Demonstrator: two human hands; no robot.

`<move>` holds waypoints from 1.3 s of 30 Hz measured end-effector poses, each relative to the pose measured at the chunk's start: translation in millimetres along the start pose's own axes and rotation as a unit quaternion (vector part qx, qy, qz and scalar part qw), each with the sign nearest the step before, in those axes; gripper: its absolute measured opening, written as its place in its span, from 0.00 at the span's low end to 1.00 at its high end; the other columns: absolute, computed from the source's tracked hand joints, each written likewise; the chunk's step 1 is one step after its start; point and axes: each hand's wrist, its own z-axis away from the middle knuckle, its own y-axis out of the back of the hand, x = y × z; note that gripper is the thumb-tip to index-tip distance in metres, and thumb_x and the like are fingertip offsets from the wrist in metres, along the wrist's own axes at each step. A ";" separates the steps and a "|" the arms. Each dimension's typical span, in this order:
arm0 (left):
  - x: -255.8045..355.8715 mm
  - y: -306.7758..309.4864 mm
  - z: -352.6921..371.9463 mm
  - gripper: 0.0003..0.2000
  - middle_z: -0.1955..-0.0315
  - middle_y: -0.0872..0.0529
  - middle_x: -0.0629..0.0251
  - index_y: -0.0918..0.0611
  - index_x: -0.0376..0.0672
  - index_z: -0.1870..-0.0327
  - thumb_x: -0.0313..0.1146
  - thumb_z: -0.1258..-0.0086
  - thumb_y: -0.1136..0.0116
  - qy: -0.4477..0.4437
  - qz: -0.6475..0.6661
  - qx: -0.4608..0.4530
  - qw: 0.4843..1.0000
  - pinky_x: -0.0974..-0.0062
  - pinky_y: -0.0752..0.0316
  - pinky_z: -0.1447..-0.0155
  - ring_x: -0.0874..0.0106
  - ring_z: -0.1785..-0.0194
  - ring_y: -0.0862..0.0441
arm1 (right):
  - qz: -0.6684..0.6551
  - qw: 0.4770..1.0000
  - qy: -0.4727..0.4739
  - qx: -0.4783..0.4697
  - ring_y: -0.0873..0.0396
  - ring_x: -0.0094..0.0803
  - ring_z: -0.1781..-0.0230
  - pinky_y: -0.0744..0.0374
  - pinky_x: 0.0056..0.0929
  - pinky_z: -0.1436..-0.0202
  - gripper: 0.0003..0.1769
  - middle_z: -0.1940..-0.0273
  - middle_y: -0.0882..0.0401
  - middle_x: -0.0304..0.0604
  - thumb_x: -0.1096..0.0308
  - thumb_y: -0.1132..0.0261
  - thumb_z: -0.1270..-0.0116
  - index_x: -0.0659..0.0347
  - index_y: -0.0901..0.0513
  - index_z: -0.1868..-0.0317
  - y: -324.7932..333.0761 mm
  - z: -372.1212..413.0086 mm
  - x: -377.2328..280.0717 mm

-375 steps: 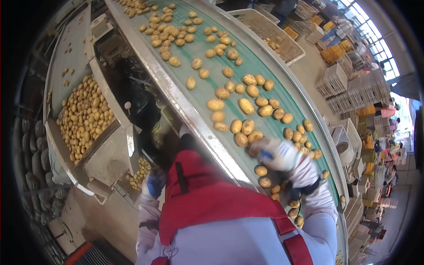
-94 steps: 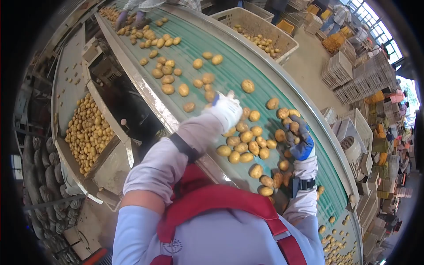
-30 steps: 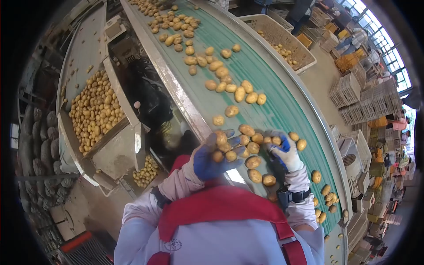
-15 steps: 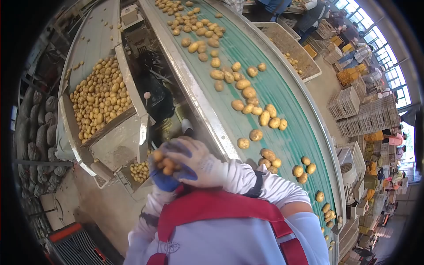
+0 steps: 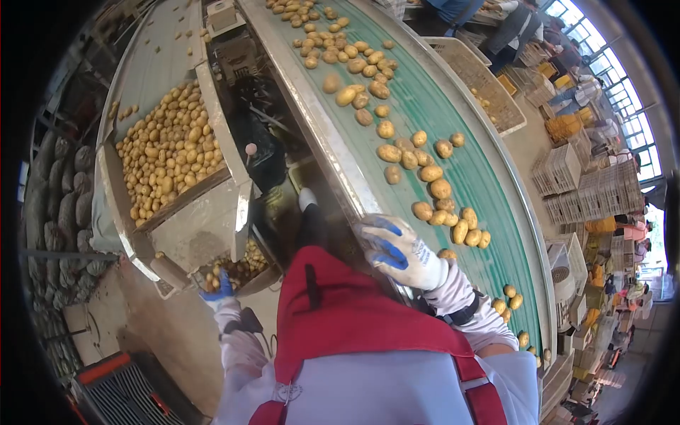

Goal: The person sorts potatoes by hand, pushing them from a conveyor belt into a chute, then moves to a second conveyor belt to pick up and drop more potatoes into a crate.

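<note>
My left hand (image 5: 218, 289), in a blue and white work glove, reaches down to the rim of a crate (image 5: 262, 281) that holds small potatoes (image 5: 253, 256). Its fingers look extended, with a few potatoes right beside them; the glove partly hides these. My right hand (image 5: 400, 253), gloved the same way, is over the near metal edge of the conveyor belt (image 5: 425, 113). Its fingers are loosely curved and apart, and no potato shows in them. Beyond it, potatoes (image 5: 440, 188) lie scattered along the green belt.
A chute (image 5: 188, 212) heaped with potatoes stands at left, above the crate. Stacked full sacks (image 5: 64, 205) line the far left. Across the belt are a large plastic bin (image 5: 482, 85), stacked crates (image 5: 595, 188) and several people. A black and orange slatted object (image 5: 134, 389) is at lower left.
My hands have parted from a cluster of potatoes held between them. The left went down to the crate, the right over to the belt's edge. Belt potatoes shifted towards the lower right.
</note>
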 end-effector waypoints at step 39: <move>-295.9 -282.4 338.0 0.22 0.46 0.18 0.54 0.18 0.46 0.47 0.44 0.42 0.32 -0.231 -0.466 -0.842 0.145 0.55 0.32 0.32 0.57 0.42 0.21 | 0.321 0.933 -0.163 0.016 0.31 0.46 0.35 0.37 0.52 0.32 0.23 0.42 0.23 0.45 0.54 0.37 0.38 0.44 0.20 0.42 94.1 -112.9 169.2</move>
